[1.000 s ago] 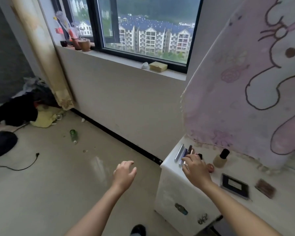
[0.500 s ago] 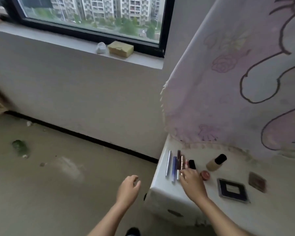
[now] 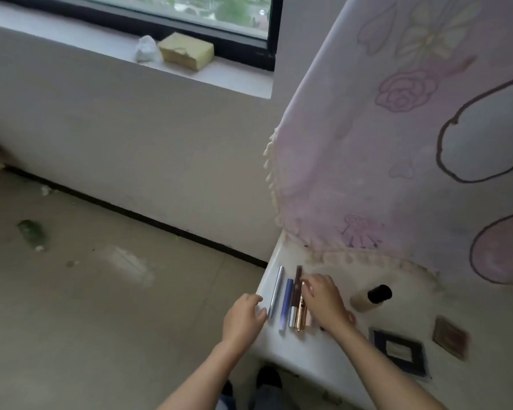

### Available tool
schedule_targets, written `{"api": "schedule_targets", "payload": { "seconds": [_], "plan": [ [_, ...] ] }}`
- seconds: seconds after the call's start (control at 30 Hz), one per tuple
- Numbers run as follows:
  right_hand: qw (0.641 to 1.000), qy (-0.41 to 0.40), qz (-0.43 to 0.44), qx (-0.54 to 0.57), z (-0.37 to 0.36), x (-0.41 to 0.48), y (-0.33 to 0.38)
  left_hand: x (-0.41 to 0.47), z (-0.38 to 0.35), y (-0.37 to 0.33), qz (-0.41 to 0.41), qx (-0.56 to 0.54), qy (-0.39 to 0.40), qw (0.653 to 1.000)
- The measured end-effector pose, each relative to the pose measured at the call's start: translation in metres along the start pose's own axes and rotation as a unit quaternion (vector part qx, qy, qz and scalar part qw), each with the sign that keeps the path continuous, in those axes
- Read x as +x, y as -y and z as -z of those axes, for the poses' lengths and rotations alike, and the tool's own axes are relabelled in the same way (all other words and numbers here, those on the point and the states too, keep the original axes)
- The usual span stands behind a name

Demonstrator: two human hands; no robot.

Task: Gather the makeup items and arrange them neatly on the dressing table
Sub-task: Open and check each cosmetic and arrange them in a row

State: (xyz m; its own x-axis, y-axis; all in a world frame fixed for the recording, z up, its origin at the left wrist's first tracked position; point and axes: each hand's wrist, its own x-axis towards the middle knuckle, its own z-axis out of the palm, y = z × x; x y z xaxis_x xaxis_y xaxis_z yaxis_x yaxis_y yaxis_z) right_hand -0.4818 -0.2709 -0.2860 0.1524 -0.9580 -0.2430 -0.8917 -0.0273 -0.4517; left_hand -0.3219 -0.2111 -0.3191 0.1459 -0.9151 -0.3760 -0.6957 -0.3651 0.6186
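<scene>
Head view, nearest first: your left hand [image 3: 243,318] hangs at the left edge of the dressing table [image 3: 323,362]. Its fingers are loosely curled round nothing, and their tips are just beside the near end of the silver tube [image 3: 276,291]. To the right, towards the near side of the tabletop, lie a dark-framed compact [image 3: 397,349] and a brown square compact [image 3: 450,337], apart from each other.

Your right hand [image 3: 326,303] lies over the row of tubes with its fingers bent down onto the rose-gold tube [image 3: 300,316]. I cannot tell whether it pinches the tube or only presses on it. The row runs silver, blue tube [image 3: 287,303], brown-and-silver tube [image 3: 295,294], then rose-gold, all side by side and roughly parallel.

Beyond your right hand, a beige foundation bottle [image 3: 370,297] with a black cap lies tilted over. The pink cloth [image 3: 397,143] hangs down behind it.

The main risk is at the edge. The silver tube sits closest to the drop, and these tubes are round. A sideways shove from your right hand could pass down the row and roll it off. A brush from your left fingers could also skew it. Move the rose-gold tube by lifting it, not by sliding it. The bottle may roll too if your wrist bumps it.
</scene>
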Motion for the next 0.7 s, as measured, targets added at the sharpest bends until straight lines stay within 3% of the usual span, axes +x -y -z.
{"api": "schedule_targets", "payload": {
  "seconds": [0.17,0.43,0.6,0.7],
  "plan": [
    [0.994,0.059,0.082,-0.041,-0.003,0.049,0.01,0.005,-0.019,-0.013,0.045,0.048,-0.029,0.997],
    [0.937,0.208,0.226,-0.168,-0.025,0.077,0.013,0.003,-0.035,-0.022,0.118,0.124,-0.062,0.983],
    [0.916,0.229,0.267,-0.194,-0.016,0.077,0.021,0.005,-0.021,-0.016,0.148,-0.051,-0.141,0.978],
    [0.925,0.204,0.293,-0.132,0.002,0.075,0.029,-0.001,0.012,-0.015,0.133,-0.204,-0.172,0.954]
  ]
}}
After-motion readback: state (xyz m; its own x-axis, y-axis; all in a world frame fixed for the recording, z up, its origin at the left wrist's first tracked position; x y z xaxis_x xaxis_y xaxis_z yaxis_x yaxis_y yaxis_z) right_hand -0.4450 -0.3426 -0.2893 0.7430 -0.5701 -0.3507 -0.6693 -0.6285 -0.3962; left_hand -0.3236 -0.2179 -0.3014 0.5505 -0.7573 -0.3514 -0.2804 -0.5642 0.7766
